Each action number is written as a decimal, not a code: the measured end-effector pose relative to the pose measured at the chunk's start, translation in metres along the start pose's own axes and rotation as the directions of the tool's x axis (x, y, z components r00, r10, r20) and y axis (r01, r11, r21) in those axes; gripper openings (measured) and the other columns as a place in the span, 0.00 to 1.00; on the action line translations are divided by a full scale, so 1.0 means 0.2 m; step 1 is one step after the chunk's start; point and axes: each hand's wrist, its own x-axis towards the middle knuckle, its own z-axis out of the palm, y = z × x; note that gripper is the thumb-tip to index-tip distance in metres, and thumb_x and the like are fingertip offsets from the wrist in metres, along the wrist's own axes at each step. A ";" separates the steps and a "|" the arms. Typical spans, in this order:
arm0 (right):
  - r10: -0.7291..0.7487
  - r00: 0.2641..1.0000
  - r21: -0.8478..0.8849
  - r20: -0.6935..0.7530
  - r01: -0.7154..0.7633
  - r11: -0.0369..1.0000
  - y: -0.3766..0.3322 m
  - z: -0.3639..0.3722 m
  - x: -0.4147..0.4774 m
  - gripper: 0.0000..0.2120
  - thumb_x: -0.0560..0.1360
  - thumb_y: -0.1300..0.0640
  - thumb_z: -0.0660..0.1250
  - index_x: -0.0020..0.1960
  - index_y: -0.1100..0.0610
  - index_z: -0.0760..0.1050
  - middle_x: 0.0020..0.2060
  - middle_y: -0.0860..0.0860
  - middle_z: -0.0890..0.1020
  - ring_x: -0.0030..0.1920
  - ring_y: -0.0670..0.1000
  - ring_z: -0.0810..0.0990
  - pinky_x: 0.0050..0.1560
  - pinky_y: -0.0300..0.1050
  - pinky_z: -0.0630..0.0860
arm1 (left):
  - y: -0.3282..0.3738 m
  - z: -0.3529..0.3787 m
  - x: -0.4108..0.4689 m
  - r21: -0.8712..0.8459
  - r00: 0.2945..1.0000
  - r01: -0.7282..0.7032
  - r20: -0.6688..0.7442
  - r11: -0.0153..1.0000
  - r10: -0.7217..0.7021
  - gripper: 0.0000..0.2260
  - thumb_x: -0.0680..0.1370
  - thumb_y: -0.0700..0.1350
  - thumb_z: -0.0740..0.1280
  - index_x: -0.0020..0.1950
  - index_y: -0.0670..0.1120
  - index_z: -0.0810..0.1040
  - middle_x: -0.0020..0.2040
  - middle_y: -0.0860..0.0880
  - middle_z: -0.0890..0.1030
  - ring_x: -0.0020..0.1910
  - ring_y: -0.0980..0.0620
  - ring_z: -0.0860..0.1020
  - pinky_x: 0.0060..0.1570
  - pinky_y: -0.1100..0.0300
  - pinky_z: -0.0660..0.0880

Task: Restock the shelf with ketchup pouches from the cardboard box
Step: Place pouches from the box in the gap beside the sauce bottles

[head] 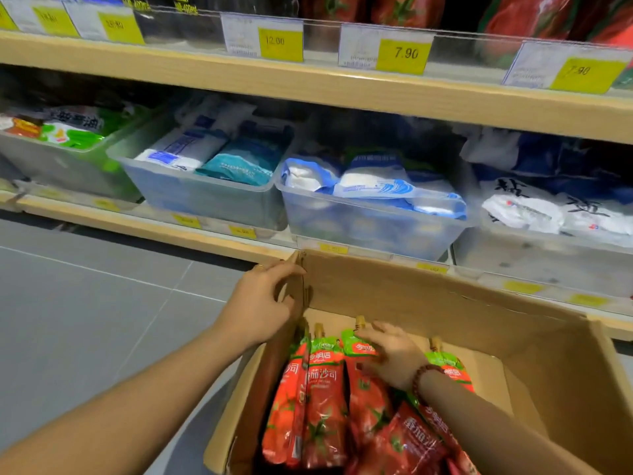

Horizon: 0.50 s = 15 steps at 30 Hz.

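A: What is the right hand [394,354] doing?

B: It is down inside the cardboard box [445,296], fingers spread and curling over the green top of one ketchup pouch [364,382], just below its spout. Whether it has pinched the pouch or only rests on it, I cannot tell. A bead bracelet [424,377] sits on that wrist.

A: And the left hand [260,303]?

B: At about ten o'clock from the right, it is closed over the upright corner of the box where a flap meets the side wall, holding it back or steadying it.

A: Where are the other pouches?

B: All in the box, from six to nine o'clock of the right hand, lying packed side by side with spouts pointing toward the shelf [308,84]. One more shows at three o'clock, beside the bracelet.

A: How would you expect a pouch to handle?

B: I judge it soft and sloshy, with glossy film that may slip. The body will sag if gripped in the middle. The stiff neck and top seam look like the safest hold, with a palm under the belly.

A: And where do they go?

B: Red pouches [531,18] stand on the upper shelf at one o'clock, above the clear bins [373,228] of white and blue packets.
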 end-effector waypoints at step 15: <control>-0.057 0.998 0.347 0.036 0.041 0.937 0.03 -0.09 0.06 0.28 0.64 0.59 0.75 0.53 0.33 0.69 0.53 0.48 0.66 0.57 0.51 0.70 0.58 0.49 0.74 | -0.01 0.03 -0.01 -0.157 0.997 0.050 -0.044 0.986 -0.058 0.20 0.72 0.36 0.67 0.56 0.60 0.78 0.53 0.59 0.74 0.56 0.58 0.71 0.57 0.60 0.71</control>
